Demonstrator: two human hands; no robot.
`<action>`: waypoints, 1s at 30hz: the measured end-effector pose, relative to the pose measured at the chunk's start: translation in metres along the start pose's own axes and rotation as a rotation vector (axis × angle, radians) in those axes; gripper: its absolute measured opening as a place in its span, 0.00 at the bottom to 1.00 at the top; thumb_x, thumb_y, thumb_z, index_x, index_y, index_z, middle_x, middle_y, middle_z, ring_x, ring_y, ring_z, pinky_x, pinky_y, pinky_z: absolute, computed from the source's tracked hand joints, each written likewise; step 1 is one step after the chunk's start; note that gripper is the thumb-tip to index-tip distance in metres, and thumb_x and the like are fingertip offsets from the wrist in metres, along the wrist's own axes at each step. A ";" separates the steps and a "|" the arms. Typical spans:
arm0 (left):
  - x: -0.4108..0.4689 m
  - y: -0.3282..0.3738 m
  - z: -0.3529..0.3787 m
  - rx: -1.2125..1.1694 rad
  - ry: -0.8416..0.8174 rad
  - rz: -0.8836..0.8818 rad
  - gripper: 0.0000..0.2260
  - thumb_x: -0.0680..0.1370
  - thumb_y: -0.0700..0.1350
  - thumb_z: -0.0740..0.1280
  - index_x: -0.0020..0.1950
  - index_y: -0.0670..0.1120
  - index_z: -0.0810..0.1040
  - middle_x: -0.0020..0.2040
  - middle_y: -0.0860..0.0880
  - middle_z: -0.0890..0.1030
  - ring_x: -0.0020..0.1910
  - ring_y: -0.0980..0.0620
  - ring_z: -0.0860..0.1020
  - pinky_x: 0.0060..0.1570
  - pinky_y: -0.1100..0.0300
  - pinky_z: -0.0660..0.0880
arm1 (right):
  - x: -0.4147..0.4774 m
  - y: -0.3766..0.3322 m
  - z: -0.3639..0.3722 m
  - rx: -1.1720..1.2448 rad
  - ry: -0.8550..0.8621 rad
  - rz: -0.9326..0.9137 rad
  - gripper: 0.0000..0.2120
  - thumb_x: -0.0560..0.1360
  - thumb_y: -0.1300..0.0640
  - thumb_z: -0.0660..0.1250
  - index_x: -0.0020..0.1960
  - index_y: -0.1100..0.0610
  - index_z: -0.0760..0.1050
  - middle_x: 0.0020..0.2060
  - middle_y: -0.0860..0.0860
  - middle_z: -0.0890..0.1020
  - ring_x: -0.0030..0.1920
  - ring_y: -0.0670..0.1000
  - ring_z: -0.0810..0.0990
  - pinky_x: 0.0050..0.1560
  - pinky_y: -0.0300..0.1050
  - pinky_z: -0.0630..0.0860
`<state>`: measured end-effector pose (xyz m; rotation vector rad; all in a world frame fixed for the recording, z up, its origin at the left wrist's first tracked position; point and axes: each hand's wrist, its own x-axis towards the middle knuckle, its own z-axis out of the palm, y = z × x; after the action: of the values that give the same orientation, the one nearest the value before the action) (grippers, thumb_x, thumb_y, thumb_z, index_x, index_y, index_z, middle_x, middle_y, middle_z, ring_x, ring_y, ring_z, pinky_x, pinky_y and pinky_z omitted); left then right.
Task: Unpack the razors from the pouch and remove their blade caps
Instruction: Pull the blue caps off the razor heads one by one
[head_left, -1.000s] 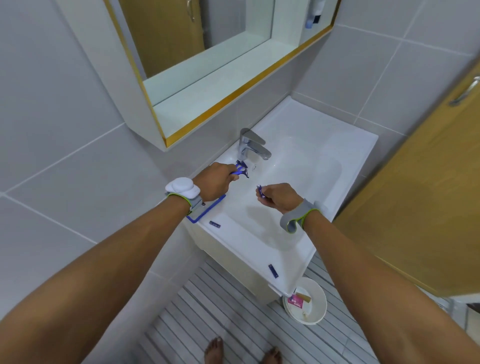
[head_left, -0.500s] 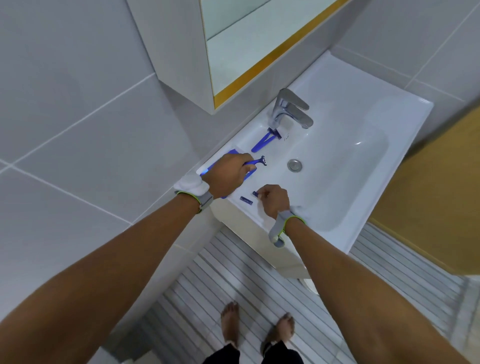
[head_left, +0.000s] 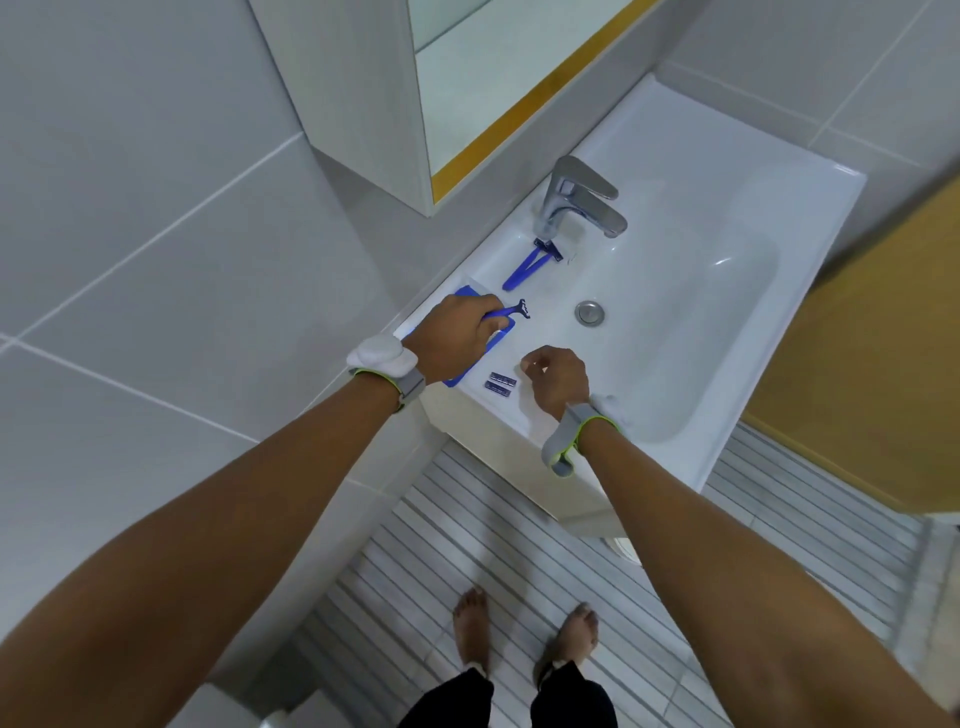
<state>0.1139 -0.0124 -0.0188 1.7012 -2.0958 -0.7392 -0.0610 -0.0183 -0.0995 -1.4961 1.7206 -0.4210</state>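
My left hand (head_left: 460, 332) grips a blue razor (head_left: 511, 312) by its handle, the head pointing right over the basin. Under that hand lies the blue pouch (head_left: 470, 371) on the sink's left ledge. Two more blue razors (head_left: 530, 265) lie side by side on the ledge beside the tap, heads toward it. Two small dark blade caps (head_left: 500, 383) rest on the ledge near the front edge. My right hand (head_left: 558, 382) hovers just right of the caps, fingers loosely curled and apart, holding nothing.
The white sink (head_left: 727, 332) has a chrome tap (head_left: 579, 200) at the back and a drain plug (head_left: 589, 312) in the basin. A mirror cabinet (head_left: 374, 104) hangs above left. A wooden door (head_left: 872, 364) stands right. Bare feet are on the striped floor.
The view tilted down toward the sink. My right hand set a blade cap beside the other one on the ledge and let go. My left hand put razors by the tap and holds another.
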 end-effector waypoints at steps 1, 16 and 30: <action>0.003 0.007 0.001 -0.002 -0.008 -0.008 0.10 0.82 0.46 0.59 0.42 0.45 0.71 0.33 0.44 0.74 0.31 0.48 0.69 0.36 0.59 0.63 | -0.001 0.004 -0.012 0.027 0.007 0.019 0.08 0.76 0.58 0.65 0.49 0.56 0.83 0.50 0.55 0.84 0.51 0.55 0.81 0.45 0.39 0.70; 0.034 0.124 0.081 -0.114 -0.149 0.248 0.12 0.82 0.46 0.59 0.48 0.39 0.75 0.39 0.38 0.78 0.36 0.40 0.74 0.38 0.53 0.66 | -0.075 0.112 -0.112 -0.399 -0.294 0.158 0.15 0.66 0.50 0.77 0.45 0.59 0.83 0.45 0.54 0.85 0.46 0.53 0.82 0.50 0.47 0.79; 0.029 0.105 0.091 -0.165 -0.176 -0.008 0.10 0.79 0.49 0.65 0.47 0.43 0.77 0.40 0.43 0.80 0.39 0.44 0.76 0.39 0.58 0.68 | -0.072 0.128 -0.115 -0.383 -0.226 -0.064 0.10 0.72 0.62 0.68 0.51 0.58 0.83 0.48 0.56 0.84 0.48 0.57 0.82 0.50 0.44 0.77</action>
<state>-0.0270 -0.0086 -0.0324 1.6077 -2.0765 -1.0681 -0.2334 0.0521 -0.0920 -1.7957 1.6352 0.0532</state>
